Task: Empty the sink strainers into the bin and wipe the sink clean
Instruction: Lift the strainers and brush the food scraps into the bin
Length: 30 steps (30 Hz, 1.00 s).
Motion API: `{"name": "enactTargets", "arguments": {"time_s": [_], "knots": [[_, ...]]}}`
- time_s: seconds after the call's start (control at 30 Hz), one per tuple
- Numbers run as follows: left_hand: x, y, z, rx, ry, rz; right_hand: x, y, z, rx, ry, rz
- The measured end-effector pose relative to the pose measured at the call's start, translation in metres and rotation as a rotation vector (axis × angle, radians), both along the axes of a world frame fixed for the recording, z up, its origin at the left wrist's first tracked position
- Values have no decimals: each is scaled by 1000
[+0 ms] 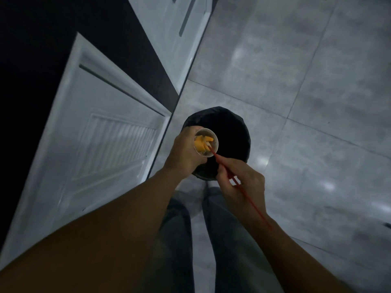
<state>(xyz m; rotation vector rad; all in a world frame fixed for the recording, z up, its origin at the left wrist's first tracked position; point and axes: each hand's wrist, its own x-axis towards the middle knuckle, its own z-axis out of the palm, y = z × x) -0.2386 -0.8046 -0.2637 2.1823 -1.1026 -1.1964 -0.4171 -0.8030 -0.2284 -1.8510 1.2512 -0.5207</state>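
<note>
Holding the strainer (206, 142) over the bin (230, 127), at its 9 o'clock rim, so loosened bits should fall inside, my left hand (184, 153) curls its fingers round the wall; my right hand (243, 182), at 5 o'clock, pinches a red stick (220, 163) that is prying at the yellow scraps (201, 143).

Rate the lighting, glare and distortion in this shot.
Head view: dim overall, the bin reads solid black; soft glare patches dot the floor tiles; wide-angle distortion slants the cabinet door; the strainer and its orange scraps look fairly sharp.
</note>
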Motion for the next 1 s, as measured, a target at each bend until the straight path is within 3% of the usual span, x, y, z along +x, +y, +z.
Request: {"name": "enactTargets", "arguments": {"time_s": [0.43,0.6,1.0], "knots": [[4,-8,-10,41,-35,5,-5,-22,-19,2,28,-31],[-1,-12,-13,54,-41,-2,3,-21,-19,12,4,54],[1,-2,-16,103,-89,-3,-16,-15,-29,19,46,-73]]}}
